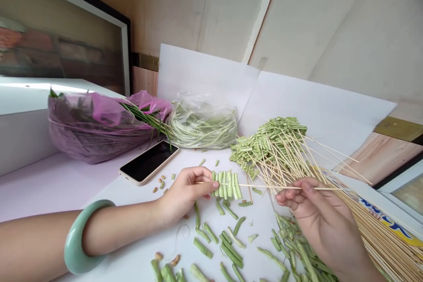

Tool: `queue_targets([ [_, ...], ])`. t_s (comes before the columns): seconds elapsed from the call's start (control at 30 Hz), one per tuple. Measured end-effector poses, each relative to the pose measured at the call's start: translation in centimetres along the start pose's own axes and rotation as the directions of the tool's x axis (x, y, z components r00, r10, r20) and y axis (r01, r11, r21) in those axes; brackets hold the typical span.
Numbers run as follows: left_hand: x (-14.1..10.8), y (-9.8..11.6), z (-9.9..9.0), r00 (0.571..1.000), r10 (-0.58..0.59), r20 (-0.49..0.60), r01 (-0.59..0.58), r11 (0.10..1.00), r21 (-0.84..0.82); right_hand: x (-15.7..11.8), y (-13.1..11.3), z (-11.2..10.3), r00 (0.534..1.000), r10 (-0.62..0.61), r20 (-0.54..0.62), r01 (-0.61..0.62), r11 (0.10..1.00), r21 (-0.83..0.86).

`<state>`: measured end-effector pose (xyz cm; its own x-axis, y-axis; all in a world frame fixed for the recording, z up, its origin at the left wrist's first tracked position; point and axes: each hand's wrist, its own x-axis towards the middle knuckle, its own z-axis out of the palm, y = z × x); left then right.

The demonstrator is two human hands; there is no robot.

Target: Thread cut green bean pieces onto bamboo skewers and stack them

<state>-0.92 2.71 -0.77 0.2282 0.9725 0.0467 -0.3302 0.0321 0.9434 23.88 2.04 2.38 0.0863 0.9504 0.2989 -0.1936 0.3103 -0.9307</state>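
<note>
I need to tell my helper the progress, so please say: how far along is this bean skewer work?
Done: a heap of loaded skewers. In hand: the right hand holds a bamboo skewer while the left hand steadies cut green beans on it. Still left: loose bean pieces, bare skewers.

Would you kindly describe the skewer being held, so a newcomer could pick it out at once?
On the white table, below the big bundle of loaded skewers, the right hand and left hand hold one bamboo skewer level. Alone among its neighbours, it carries only a short row of green bean pieces.
</note>
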Motion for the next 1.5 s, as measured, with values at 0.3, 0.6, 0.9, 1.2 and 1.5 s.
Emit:
queue_targets([
  [0.3,0.2,-0.2,-0.3,0.998,-0.001,-0.068,0.003,0.999,0.032,2.9,-1.4,-3.3,0.986,-0.133,-0.101,0.1,0.954,-0.284],
  [0.6,0.5,-0.3,-0.5,0.998,-0.005,-0.065,0.01,0.996,0.091,3.3,-1.8,-5.0,0.957,-0.168,0.235,0.288,0.619,-0.731],
  [0.9,0.2,0.5,-0.5,0.981,0.037,-0.192,-0.01,0.99,0.143,3.6,-3.4,-7.1,0.889,-0.356,0.287,0.432,0.446,-0.784],
  [1.2,0.6,-0.3,-0.6,0.983,0.024,-0.181,0.009,0.984,0.18,3.9,-5.3,-9.3,0.755,-0.623,-0.206,0.146,0.466,-0.873],
  [1.5,0.1,-0.7,-0.3,0.999,-0.043,0.013,0.035,0.918,0.394,5.9,-2.0,-11.1,0.916,-0.386,-0.108,-0.065,0.124,-0.99],
])
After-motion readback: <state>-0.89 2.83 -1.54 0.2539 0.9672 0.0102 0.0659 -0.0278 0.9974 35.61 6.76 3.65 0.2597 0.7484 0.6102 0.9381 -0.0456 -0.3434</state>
